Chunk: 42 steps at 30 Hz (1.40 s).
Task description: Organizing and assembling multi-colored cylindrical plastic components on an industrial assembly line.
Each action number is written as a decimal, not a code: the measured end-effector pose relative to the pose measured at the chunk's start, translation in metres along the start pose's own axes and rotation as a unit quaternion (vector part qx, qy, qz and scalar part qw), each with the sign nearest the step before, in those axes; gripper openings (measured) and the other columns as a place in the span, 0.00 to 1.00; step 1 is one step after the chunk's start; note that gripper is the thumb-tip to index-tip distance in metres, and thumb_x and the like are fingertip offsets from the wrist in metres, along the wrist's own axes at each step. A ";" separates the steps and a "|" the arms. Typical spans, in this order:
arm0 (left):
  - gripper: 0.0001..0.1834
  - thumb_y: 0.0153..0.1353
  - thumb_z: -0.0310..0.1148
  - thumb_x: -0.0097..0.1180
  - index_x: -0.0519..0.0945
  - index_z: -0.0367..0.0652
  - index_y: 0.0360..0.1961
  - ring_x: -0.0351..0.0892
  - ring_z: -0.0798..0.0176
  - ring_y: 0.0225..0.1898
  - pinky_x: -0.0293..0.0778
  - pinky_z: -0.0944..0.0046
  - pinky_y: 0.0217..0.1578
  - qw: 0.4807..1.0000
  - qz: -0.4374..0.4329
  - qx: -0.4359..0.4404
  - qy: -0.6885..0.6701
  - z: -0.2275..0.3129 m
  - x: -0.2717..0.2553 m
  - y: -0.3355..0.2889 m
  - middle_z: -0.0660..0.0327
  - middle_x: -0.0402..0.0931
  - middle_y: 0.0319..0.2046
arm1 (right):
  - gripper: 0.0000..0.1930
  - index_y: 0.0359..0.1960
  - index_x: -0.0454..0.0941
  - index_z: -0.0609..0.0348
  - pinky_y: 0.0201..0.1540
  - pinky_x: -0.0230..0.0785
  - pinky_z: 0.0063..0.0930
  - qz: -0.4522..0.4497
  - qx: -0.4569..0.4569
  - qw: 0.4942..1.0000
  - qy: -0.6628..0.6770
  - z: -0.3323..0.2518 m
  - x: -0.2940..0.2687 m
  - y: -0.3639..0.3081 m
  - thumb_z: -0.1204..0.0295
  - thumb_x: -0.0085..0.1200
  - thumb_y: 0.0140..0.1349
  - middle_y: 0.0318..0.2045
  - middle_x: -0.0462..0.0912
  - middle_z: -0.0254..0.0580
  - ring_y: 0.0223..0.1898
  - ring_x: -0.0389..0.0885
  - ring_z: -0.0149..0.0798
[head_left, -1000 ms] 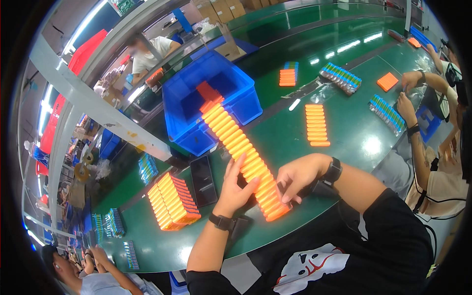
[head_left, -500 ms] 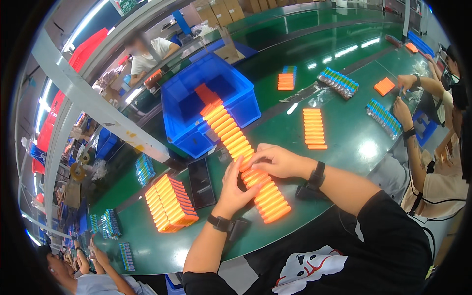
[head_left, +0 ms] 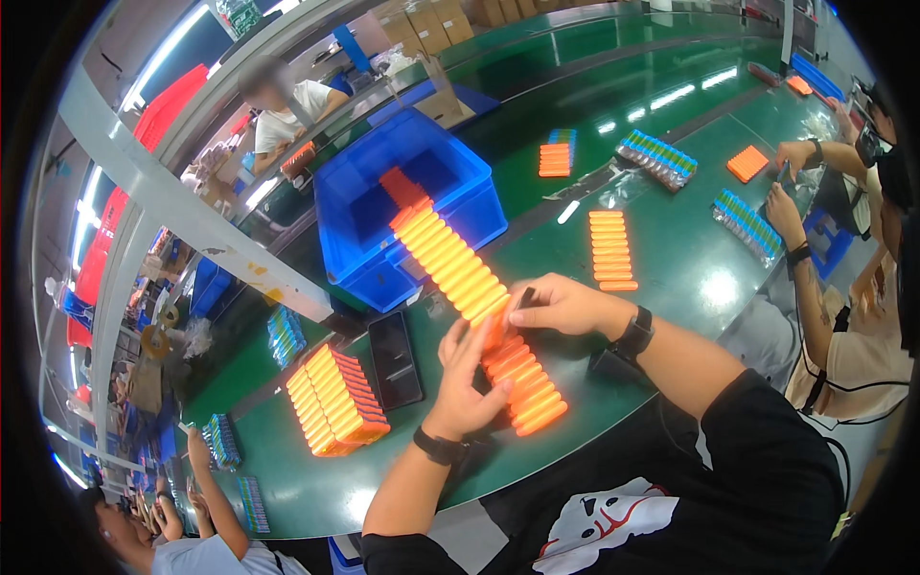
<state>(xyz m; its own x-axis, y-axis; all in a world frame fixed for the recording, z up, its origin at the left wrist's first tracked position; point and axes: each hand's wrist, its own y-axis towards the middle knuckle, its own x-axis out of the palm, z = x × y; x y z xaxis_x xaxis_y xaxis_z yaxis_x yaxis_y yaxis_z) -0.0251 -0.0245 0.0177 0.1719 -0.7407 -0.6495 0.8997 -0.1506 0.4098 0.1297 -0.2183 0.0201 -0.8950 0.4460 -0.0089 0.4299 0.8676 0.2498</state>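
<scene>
A long strip of orange cylinders (head_left: 450, 262), laid side by side, runs from the rim of a blue bin (head_left: 460, 218) down toward me. My left hand (head_left: 463, 383) grips it from the left side, thumb on the lower section and fingers at the middle. At the strip's middle, my right hand (head_left: 561, 307) pinches from the right; a small dark piece shows by its fingertips, too small to name. The strip is lifted and bent between my hands, and its lower end rests on the green table (head_left: 537, 460). My fingers partly hide the bend.
Left of my hands lie a dark phone (head_left: 394, 356) and a stacked block of orange cylinders (head_left: 335, 402). A short orange row (head_left: 611, 251) and blue-green bundles (head_left: 657, 159) sit to the right. Co-workers work at the right, lower left and across the table.
My right hand has shifted slightly right and turned. The strip's middle has been raised and bent, parting the upper section from the lower. At lower left, a co-worker's arm has risen.
</scene>
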 end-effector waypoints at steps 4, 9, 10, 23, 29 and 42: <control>0.44 0.56 0.45 0.59 0.59 0.39 0.71 0.52 0.42 0.70 0.43 0.47 0.70 0.999 0.019 -0.013 -0.031 -0.012 0.002 -0.001 0.50 0.62 0.68 | 0.09 0.38 0.83 0.65 0.38 0.72 0.24 -0.172 0.124 0.971 0.106 -0.017 -0.002 -0.009 0.70 0.56 0.67 0.35 0.86 0.38 0.34 0.80 0.28; 0.40 0.55 0.38 0.63 0.63 0.40 0.69 0.56 0.44 0.68 0.49 0.50 0.68 0.994 0.045 -0.088 -0.047 -0.025 0.003 0.005 0.47 0.65 0.63 | 0.10 0.36 0.85 0.65 0.31 0.70 0.21 -0.350 0.181 0.914 0.092 -0.022 0.001 -0.016 0.69 0.56 0.67 0.31 0.86 0.38 0.24 0.76 0.26; 0.40 0.55 0.38 0.64 0.65 0.42 0.68 0.56 0.45 0.68 0.50 0.50 0.68 0.992 0.024 -0.120 -0.042 -0.025 0.004 0.007 0.47 0.65 0.63 | 0.10 0.36 0.84 0.65 0.30 0.70 0.21 -0.367 0.185 0.908 0.079 -0.021 0.001 -0.016 0.69 0.57 0.66 0.32 0.86 0.38 0.24 0.77 0.26; 0.48 0.48 0.35 0.72 0.61 0.39 0.70 0.66 0.53 0.64 0.60 0.57 0.65 0.994 0.002 -0.112 -0.004 -0.033 0.006 0.003 0.49 0.66 0.61 | 0.07 0.39 0.83 0.60 0.41 0.70 0.23 0.074 0.026 0.997 0.026 0.010 0.009 0.004 0.73 0.54 0.67 0.38 0.82 0.37 0.36 0.77 0.28; 0.50 0.49 0.36 0.72 0.59 0.39 0.71 0.60 0.53 0.67 0.56 0.57 0.67 0.995 0.006 -0.097 0.009 -0.030 0.002 0.002 0.48 0.63 0.63 | 0.09 0.44 0.83 0.57 0.46 0.68 0.29 0.047 -0.048 0.966 -0.250 -0.001 0.022 0.008 0.74 0.57 0.63 0.36 0.72 0.42 0.42 0.73 0.39; 0.44 0.56 0.45 0.59 0.59 0.39 0.72 0.49 0.41 0.73 0.40 0.48 0.70 0.999 -0.031 -0.018 -0.014 0.004 0.001 -0.002 0.48 0.59 0.69 | 0.09 0.40 0.80 0.63 0.47 0.73 0.27 -0.032 0.060 0.985 0.159 -0.007 0.003 -0.004 0.70 0.54 0.69 0.39 0.85 0.40 0.39 0.81 0.30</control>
<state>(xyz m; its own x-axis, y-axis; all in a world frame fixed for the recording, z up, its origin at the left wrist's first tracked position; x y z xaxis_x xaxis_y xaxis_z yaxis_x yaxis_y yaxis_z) -0.0284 -0.0271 0.0185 0.1045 -0.7485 -0.6548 0.9221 -0.1738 0.3458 0.1245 -0.2222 0.0256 -0.9048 0.3149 0.2867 0.3654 0.9198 0.1427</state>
